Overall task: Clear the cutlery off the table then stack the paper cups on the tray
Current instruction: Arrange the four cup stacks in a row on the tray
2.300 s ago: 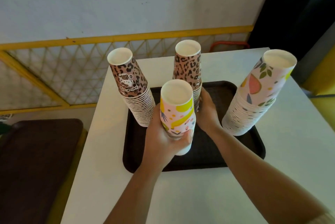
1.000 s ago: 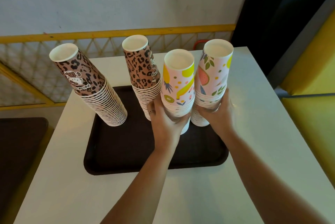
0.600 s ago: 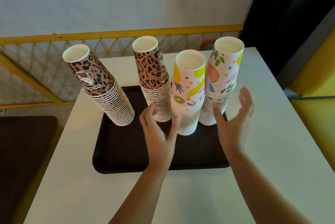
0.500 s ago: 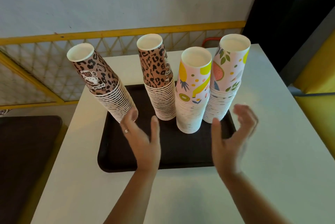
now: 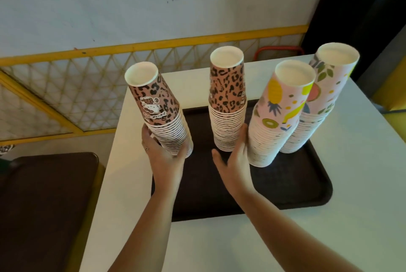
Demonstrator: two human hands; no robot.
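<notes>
A person's left hand (image 5: 163,157) curls its grip around the base of the leaning leopard-print cup stack (image 5: 161,115) at the black tray's (image 5: 307,183) left edge, apparently steadying it, while the right hand (image 5: 236,161), fingers straight, rests against the middle leopard-print stack (image 5: 227,113) beside two fruit-print stacks (image 5: 276,122) on the white surface (image 5: 219,245).

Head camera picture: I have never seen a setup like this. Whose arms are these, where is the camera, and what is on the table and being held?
There is no machine here. A person wears one wide-angle camera on the head, looking forward and down, so the two bare arms are their own. On the white table lies a dark tray with four tall stacks of upside-down paper cups. The left hand grips the left leopard-print stack near its base. The right hand is open, its fingers straight against the middle leopard-print stack. Two fruit-print stacks stand to the right. No cutlery is visible.
</notes>
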